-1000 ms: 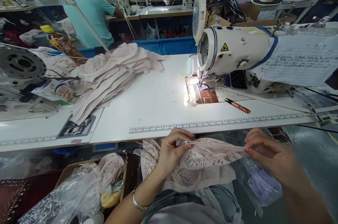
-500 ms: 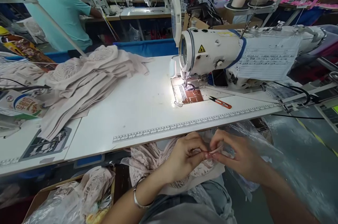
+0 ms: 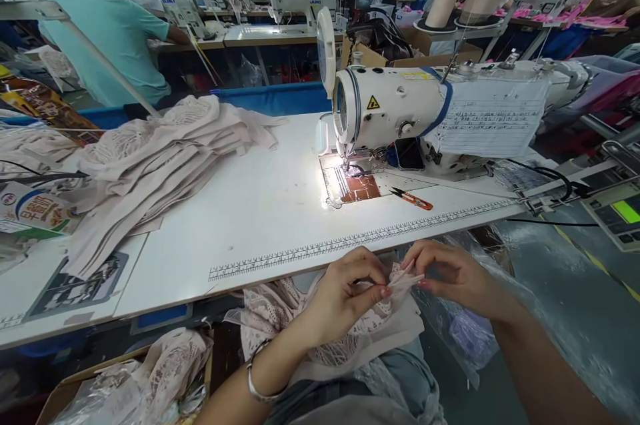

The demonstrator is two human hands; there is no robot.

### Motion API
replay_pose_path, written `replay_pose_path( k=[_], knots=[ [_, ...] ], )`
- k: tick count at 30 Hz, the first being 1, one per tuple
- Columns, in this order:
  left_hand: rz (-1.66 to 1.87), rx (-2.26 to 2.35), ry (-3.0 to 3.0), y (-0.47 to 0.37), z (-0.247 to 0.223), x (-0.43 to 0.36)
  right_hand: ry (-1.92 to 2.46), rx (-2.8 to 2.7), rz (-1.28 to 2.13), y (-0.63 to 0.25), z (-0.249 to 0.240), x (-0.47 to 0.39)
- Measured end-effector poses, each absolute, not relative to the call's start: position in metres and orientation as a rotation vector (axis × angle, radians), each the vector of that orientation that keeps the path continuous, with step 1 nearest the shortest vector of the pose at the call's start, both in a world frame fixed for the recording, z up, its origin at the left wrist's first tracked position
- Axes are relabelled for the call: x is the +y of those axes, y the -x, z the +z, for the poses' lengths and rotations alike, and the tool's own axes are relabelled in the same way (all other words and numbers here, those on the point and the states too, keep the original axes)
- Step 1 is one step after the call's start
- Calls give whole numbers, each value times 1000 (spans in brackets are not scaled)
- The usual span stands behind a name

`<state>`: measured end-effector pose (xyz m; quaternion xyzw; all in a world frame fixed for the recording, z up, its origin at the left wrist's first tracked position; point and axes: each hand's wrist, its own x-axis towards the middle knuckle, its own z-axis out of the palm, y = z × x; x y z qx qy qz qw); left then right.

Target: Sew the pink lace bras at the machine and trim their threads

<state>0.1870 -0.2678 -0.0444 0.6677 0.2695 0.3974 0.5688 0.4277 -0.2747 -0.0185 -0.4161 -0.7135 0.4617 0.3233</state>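
A pale pink lace fabric piece [image 3: 373, 338] lies over my lap, with its upper edge raised between my hands. My left hand [image 3: 345, 291], with a bracelet at the wrist, pinches that edge between thumb and fingers. Close beside it, my right hand [image 3: 453, 278] grips the same edge from the right, thumb and fingertips pressed together. Both hands are just in front of the table edge. Beyond them stands a white sewing machine [image 3: 390, 101], its lamp lit over the needle plate. Orange-handled thread snips [image 3: 413, 199] lie on the table to the right of the needle.
A heap of pale pink fabric strips [image 3: 165, 158] covers the left of the white table [image 3: 260, 205]. A carton [image 3: 37, 208] and a bottle [image 3: 45, 105] are beside it. Below left is a box [image 3: 65, 391] with lace and plastic. A person in turquoise [image 3: 105, 38] sits ahead.
My hands have moved slightly apart, and more of the lace edge shows between them. The view has shifted a little, leaving the machine lower and further left.
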Motion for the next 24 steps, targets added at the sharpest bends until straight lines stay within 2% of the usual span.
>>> replay_pose_path(
  k=[16,24],
  knots=[
    [887,717,-1422,-195,-45,-270,1150,-1632,1004,-417,-18,-284],
    [788,866,-1666,-207,-28,-267,1198,-1767,923,-404,-9,-293]
  ],
)
